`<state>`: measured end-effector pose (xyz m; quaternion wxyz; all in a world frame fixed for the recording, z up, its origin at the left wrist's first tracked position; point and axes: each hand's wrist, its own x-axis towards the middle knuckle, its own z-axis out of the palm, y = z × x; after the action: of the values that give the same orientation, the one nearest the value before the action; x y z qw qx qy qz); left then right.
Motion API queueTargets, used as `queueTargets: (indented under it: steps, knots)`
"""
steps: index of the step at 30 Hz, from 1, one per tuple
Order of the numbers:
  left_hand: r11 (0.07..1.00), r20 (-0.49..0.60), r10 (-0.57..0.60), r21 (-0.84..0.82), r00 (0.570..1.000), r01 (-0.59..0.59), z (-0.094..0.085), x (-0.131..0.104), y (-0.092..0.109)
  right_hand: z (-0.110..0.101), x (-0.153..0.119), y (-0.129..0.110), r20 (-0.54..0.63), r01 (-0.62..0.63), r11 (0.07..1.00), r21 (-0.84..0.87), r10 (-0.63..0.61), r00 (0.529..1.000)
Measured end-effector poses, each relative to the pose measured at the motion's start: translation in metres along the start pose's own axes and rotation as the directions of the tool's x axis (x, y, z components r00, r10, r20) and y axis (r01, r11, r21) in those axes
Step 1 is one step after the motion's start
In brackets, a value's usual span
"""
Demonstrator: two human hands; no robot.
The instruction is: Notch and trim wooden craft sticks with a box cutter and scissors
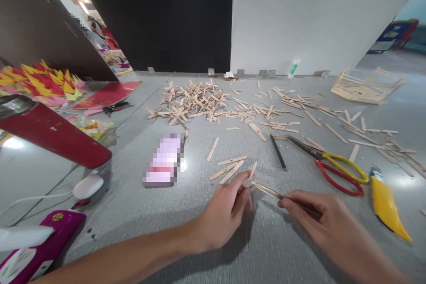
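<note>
My left hand (222,215) pinches a short wooden stick piece (253,170) between thumb and fingers. My right hand (324,215) is closed on a pair of thin gold-coloured tweezers (269,191). The tweezers' tips reach the left fingertips, where something small and pale sits; I cannot make out what it is. Just beyond the left hand lie several flat wooden sticks (228,161). A black pen (278,152) rests ahead of the right hand. Red-and-yellow-handled scissors (339,173) and a yellow utility knife (386,204) lie to its right.
Cut wooden sticks (196,100) are heaped at the back, with more scattered right. A wooden stick frame (368,86) stands back right. Leftward are a phone (165,159), a red flask (63,135), a white charger (88,186) and a purple power strip (60,235).
</note>
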<state>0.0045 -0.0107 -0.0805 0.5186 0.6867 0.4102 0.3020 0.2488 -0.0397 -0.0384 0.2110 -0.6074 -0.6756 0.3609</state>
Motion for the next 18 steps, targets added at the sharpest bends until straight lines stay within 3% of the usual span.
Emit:
queueTargets:
  steps: [4,8,10,15,18]
  knots:
    - [1.0,-0.032,-0.014,0.019,0.999,0.015,0.002,0.001,0.003,-0.009,0.004,-0.009,0.064,-0.124,0.99,0.071,0.12,0.991]
    - [0.997,-0.05,-0.075,-0.015,0.996,0.074,0.003,0.004,0.003,-0.022,0.004,-0.009,0.018,-0.061,0.998,-0.011,0.062,0.998]
    - [0.991,-0.03,-0.131,-0.045,0.991,0.129,0.001,0.007,0.004,-0.029,0.003,-0.006,0.049,-0.098,0.994,-0.042,0.1,0.994]
    - [0.951,0.132,-0.276,-0.109,0.952,0.291,-0.007,0.008,0.009,-0.035,0.001,-0.002,0.2,-0.286,0.958,-0.009,0.282,0.938]
    - [0.944,0.099,-0.302,-0.109,0.948,0.312,-0.005,0.004,0.011,-0.031,0.0,-0.007,0.272,-0.399,0.915,0.069,0.367,0.89]
